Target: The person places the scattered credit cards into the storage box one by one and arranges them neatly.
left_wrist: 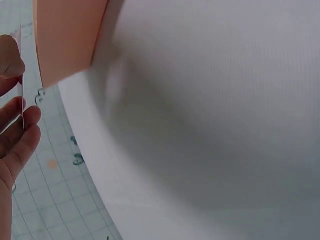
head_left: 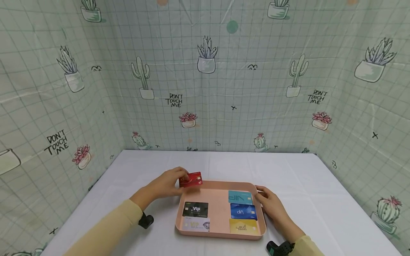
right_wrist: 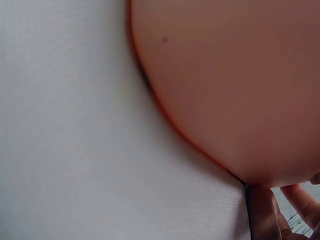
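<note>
My left hand [head_left: 169, 182] pinches a red bank-style card [head_left: 194, 179] above the far left corner of a pink tray [head_left: 219, 213]. In the left wrist view the card [left_wrist: 21, 95] stands nearly edge-on between thumb and fingers. My right hand [head_left: 271, 205] holds the tray's right rim near its far corner; fingertips [right_wrist: 262, 207] meet the rim in the right wrist view. Inside the tray, a black VIP card [head_left: 201, 213] lies above a white one [head_left: 189, 227] on the left. On the right, teal [head_left: 235, 194], blue [head_left: 246, 215] and yellow [head_left: 237, 229] cards form a column.
The tray stands on a white-covered table [head_left: 153, 234]. Grid-patterned cloth [head_left: 221, 117] with cactus drawings rises behind the table and on both sides. Dark wrist devices sit on the left wrist [head_left: 146, 220] and right wrist [head_left: 278, 248].
</note>
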`<state>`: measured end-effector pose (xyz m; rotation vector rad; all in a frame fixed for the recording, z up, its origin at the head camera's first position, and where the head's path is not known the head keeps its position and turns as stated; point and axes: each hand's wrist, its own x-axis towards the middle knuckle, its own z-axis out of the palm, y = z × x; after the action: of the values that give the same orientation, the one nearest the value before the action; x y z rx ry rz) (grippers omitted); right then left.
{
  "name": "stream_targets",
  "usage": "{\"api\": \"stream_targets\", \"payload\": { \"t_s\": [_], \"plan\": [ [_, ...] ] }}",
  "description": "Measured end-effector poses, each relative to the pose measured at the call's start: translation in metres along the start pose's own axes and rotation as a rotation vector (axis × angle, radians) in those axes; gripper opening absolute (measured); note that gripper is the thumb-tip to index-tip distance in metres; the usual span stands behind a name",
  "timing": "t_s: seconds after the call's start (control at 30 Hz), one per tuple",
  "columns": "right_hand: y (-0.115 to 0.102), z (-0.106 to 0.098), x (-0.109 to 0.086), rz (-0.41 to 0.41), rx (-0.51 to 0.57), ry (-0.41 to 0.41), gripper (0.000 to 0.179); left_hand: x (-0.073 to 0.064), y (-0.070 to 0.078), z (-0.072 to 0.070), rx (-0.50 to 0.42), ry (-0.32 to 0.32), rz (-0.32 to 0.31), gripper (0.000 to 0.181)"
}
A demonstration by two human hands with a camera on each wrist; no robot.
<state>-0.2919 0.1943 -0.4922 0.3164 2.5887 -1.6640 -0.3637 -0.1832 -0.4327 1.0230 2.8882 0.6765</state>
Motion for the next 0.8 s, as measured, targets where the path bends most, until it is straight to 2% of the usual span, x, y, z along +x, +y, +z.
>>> {"api": "stream_targets", "payload": {
  "t_s": [0.17,0.43,0.67,0.8],
  "plan": [
    [0.001,0.000,0.000,-0.004,0.000,0.003,0.050,0.001,0.010,0.005,0.016,-0.052,0.054,0.029],
    [0.000,0.000,0.001,0.022,0.008,-0.002,0.053,0.004,0.019,0.010,0.097,-0.140,0.053,0.025],
    [-0.001,-0.001,0.000,0.023,-0.010,0.002,0.053,0.004,0.025,0.014,0.193,-0.140,0.122,0.023],
    [-0.001,-0.001,0.000,0.030,-0.006,-0.002,0.053,0.004,0.026,0.017,0.244,-0.148,0.124,0.024]
  ]
}}
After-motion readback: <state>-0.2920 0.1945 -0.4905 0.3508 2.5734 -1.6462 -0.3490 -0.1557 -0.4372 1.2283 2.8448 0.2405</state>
